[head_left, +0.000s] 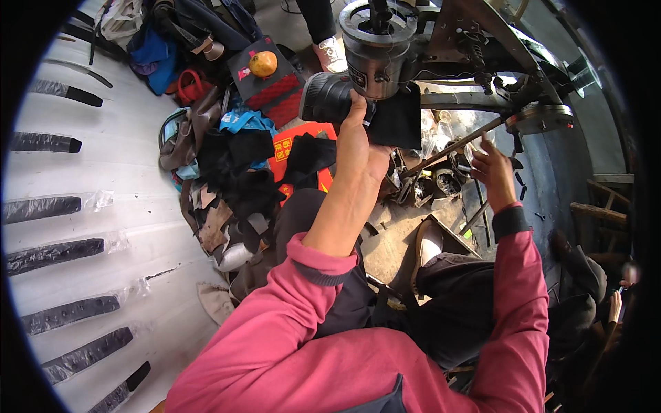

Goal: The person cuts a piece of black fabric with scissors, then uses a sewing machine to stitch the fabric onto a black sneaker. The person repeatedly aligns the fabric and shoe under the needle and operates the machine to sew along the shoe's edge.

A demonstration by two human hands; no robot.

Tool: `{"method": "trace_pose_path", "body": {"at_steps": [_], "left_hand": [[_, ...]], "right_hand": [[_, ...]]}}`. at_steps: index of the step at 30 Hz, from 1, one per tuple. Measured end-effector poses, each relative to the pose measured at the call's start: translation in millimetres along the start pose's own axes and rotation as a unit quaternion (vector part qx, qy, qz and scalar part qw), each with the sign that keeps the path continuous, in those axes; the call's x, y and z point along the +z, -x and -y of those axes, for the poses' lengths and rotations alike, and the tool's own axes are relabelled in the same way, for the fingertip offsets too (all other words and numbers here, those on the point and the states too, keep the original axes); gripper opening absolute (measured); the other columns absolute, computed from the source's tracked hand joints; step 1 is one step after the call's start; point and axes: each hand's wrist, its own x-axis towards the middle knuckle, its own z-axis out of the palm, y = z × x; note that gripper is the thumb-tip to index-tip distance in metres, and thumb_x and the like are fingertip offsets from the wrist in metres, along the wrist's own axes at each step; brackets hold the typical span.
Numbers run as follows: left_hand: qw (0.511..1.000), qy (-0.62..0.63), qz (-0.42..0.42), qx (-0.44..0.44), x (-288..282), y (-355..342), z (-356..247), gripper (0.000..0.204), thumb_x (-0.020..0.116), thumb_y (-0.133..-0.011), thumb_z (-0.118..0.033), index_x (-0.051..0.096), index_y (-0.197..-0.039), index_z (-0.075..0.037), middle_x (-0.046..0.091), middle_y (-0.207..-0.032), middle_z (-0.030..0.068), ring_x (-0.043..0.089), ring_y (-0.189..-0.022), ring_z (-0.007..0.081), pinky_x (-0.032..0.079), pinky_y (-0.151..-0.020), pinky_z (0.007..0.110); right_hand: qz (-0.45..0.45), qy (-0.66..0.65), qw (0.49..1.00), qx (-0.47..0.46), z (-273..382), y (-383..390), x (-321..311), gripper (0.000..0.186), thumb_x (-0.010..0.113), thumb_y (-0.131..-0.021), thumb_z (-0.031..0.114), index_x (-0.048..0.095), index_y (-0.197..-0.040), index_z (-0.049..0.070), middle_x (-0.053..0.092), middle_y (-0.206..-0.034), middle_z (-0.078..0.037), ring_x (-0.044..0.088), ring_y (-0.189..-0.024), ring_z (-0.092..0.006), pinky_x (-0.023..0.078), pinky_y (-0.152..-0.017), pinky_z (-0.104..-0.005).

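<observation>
A black boot or shoe with a thick ridged sole (pixel 325 98) is held up beneath the round metal head (pixel 379 58) of a machine. My left hand (pixel 363 148) grips it, the thumb pressed against its side and the other fingers mostly hidden. Its soft black upper (pixel 398 120) spreads to the right of the hand. My right hand (pixel 493 171) is raised below the machine's round metal wheel (pixel 539 118), fingers apart with the index finger pointing up. I see nothing held in it. A rusty rod (pixel 454 146) runs close by its fingers.
Black cloth or leather scraps (pixel 241 162) pile up at the left, beside a red printed bag (pixel 281 155). An orange fruit (pixel 263 64) sits on a dark box (pixel 255 76). Open tins (pixel 446 182) stand under the machine. Black strips (pixel 55 257) line the white surface at far left.
</observation>
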Motion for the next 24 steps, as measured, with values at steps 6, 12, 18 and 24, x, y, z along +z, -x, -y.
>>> {"method": "trace_pose_path", "body": {"at_steps": [6,12,18,24], "left_hand": [[0.999,-0.020,-0.033,-0.013,1,1,-4,0.038,0.053,-0.110,-0.039,0.057,-0.136,-0.011,0.066,-0.132,0.0124,0.066,-0.121,0.0318,0.054,-0.097,0.057],[0.992,-0.106,-0.029,-0.060,-3,7,-11,0.053,0.052,-0.106,-0.053,0.057,-0.137,-0.010,0.065,-0.130,0.0149,0.063,-0.118,0.0364,0.052,-0.097,0.055],[0.993,-0.081,0.022,-0.083,-13,15,-11,0.058,0.060,-0.100,-0.052,0.059,-0.138,-0.008,0.066,-0.129,0.0147,0.061,-0.119,0.0347,0.048,-0.100,0.051],[0.995,-0.072,-0.009,-0.075,-17,17,-8,0.063,0.070,-0.090,-0.052,0.064,-0.130,-0.003,0.068,-0.121,0.0126,0.061,-0.107,0.0303,0.047,-0.093,0.043]], "right_hand": [[0.225,-0.093,0.963,-0.117,16,71,122,0.054,0.077,-0.096,0.047,0.068,-0.120,-0.002,0.071,-0.107,-0.006,0.070,-0.088,-0.0123,0.055,-0.076,-0.0270],[0.202,-0.051,0.976,-0.057,35,76,157,0.032,0.083,-0.092,0.024,0.073,-0.105,-0.003,0.072,-0.084,-0.004,0.068,-0.068,-0.0124,0.052,-0.064,-0.0235],[0.200,-0.083,0.974,-0.074,17,70,160,0.022,0.081,-0.092,0.014,0.074,-0.102,-0.005,0.074,-0.084,-0.006,0.066,-0.066,-0.0119,0.051,-0.059,-0.0255],[0.169,-0.003,0.978,-0.121,12,69,161,0.022,0.079,-0.092,0.011,0.074,-0.104,-0.006,0.075,-0.086,-0.007,0.067,-0.068,-0.0108,0.053,-0.061,-0.0260]]}}
